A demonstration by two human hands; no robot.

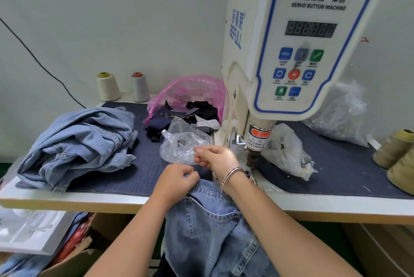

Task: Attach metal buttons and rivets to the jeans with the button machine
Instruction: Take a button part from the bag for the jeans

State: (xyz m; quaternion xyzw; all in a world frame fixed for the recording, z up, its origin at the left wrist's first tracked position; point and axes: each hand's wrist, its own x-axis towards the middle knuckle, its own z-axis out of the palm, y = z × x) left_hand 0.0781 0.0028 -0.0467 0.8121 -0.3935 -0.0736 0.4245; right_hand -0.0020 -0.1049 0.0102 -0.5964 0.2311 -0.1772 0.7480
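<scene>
- The jeans (208,227) hang over the front edge of the table (74,201), with the waistband lying on the tabletop just left of the machine's base.
- The left hand (177,181) pinches the waistband edge, fingers curled round the denim.
- The right hand (215,159), with a bangle (230,177) on its wrist, is just above the waistband beside a clear bag (179,149); its fingertips are curled together as if pinching something small, but I cannot tell what, if anything, they grip.
- The button machine (291,48) stands just right of the hands, its punch (252,158) above the base.
- A second clear bag (291,151) lies right of the punch.
- A pile of denim (78,144) sits on the left of the table.
- Behind the clear bag, a pink bag (190,93) holds dark fabric scraps.
- Two thread cones (107,86) stand at the wall; more cones (396,153) lie at far right.
</scene>
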